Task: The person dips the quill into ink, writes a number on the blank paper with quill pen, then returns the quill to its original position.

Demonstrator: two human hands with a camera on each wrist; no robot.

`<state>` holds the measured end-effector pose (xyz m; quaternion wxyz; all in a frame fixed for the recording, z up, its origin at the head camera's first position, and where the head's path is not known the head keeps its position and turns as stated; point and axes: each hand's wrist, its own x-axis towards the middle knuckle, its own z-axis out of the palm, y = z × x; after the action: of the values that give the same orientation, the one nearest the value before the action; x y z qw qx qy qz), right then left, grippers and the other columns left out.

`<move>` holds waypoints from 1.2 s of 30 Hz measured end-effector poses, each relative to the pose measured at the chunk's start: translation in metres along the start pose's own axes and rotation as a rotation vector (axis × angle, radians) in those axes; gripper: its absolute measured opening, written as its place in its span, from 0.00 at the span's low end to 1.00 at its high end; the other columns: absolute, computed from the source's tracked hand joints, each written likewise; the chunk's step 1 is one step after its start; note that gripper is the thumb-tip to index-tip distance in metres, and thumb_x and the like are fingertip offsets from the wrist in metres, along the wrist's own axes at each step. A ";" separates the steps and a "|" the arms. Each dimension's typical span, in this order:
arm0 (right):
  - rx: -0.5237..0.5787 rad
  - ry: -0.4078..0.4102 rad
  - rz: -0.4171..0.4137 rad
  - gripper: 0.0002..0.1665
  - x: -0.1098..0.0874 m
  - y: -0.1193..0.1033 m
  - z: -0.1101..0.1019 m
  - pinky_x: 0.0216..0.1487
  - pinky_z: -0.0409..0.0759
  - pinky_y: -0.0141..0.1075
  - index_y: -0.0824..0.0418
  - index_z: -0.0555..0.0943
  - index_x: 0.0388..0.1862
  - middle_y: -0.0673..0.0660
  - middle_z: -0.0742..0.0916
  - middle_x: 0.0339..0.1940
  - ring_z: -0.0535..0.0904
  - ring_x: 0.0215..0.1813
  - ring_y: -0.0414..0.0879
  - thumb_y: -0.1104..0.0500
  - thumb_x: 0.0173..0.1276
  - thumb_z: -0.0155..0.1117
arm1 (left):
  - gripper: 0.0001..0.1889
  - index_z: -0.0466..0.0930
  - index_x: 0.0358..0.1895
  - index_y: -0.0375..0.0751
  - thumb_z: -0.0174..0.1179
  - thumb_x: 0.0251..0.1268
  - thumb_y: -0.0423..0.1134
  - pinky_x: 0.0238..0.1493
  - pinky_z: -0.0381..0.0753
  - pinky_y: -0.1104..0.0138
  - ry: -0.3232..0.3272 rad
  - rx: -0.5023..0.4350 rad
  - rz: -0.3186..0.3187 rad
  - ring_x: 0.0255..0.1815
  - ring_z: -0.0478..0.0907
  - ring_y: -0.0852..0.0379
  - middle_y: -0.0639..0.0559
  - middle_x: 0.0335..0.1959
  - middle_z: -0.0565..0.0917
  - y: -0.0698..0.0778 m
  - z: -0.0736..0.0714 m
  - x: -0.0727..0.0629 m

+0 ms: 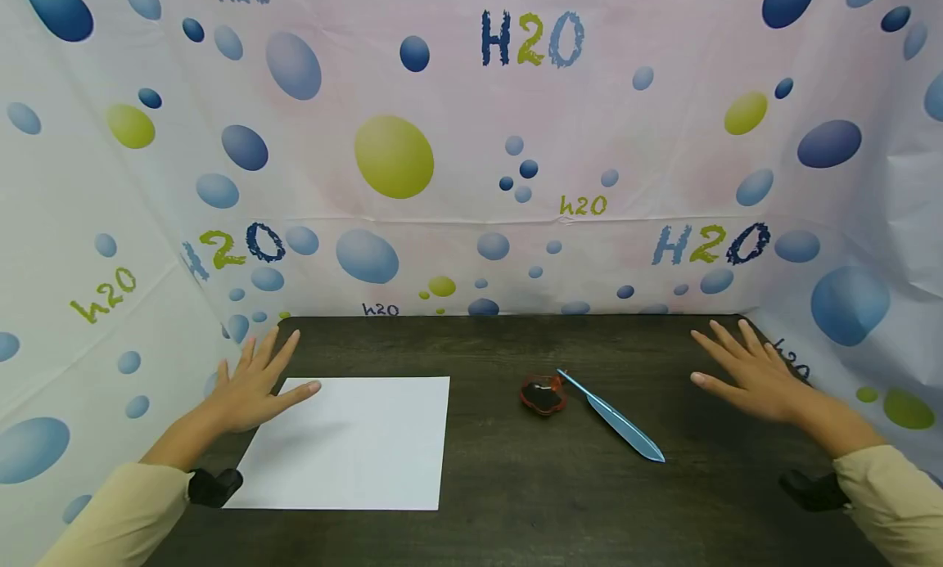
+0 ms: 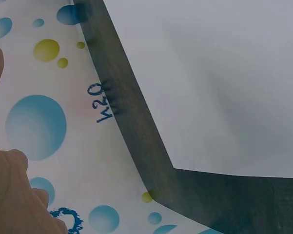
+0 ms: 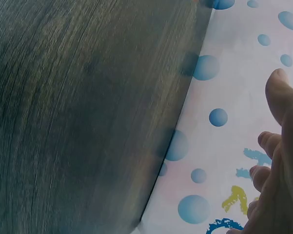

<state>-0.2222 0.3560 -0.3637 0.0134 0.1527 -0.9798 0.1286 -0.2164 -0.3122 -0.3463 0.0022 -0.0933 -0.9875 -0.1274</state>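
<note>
My left hand (image 1: 246, 393) is held with its fingers spread over the left end of a white sheet of paper (image 1: 354, 444), holding nothing. In the left wrist view, part of this hand (image 2: 9, 190) shows at the left edge, with the paper (image 2: 224, 87) at upper right. My right hand (image 1: 766, 383), also spread and holding nothing, hovers above the table's right side. A slim blue feather-shaped piece, like a quill (image 1: 624, 424), lies slanted on the table. Its thin tip is beside a small red-rimmed item with a dark middle (image 1: 543, 395), whose kind I cannot tell.
The dark wood-grain table (image 1: 501, 485) carries these things. A white sheet printed with bubbles and H2O lettering (image 1: 471, 125) rises behind the table and along both sides. Black wrist mounts (image 1: 215, 487) sit at both cream sleeves (image 1: 121, 510).
</note>
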 end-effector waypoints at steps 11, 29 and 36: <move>0.082 -0.003 -0.025 0.46 0.007 -0.007 0.013 0.61 0.31 0.76 0.55 0.45 0.79 0.74 0.48 0.76 0.26 0.73 0.74 0.41 0.72 0.52 | 0.50 0.37 0.77 0.39 0.49 0.64 0.66 0.54 0.27 0.22 -0.021 -0.037 -0.024 0.70 0.27 0.20 0.28 0.75 0.35 -0.025 0.013 -0.013; 0.207 -0.038 -0.052 0.42 0.019 -0.027 0.026 0.59 0.33 0.77 0.62 0.50 0.77 0.76 0.49 0.75 0.28 0.72 0.76 0.44 0.73 0.51 | 0.51 0.43 0.74 0.27 0.52 0.63 0.63 0.51 0.33 0.20 -0.071 -0.090 -0.060 0.69 0.36 0.18 0.23 0.73 0.43 -0.063 0.056 -0.031; 0.245 -0.049 -0.056 0.42 0.023 -0.037 0.032 0.58 0.33 0.77 0.65 0.53 0.76 0.77 0.50 0.75 0.28 0.73 0.76 0.44 0.73 0.52 | 0.50 0.47 0.72 0.24 0.55 0.62 0.62 0.52 0.39 0.20 -0.089 -0.077 -0.055 0.67 0.41 0.15 0.22 0.72 0.47 -0.069 0.077 -0.034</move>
<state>-0.2330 0.3074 -0.3836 -0.0257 0.1837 -0.9521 0.2430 -0.1941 -0.3644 -0.4387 -0.0487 -0.0716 -0.9831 -0.1612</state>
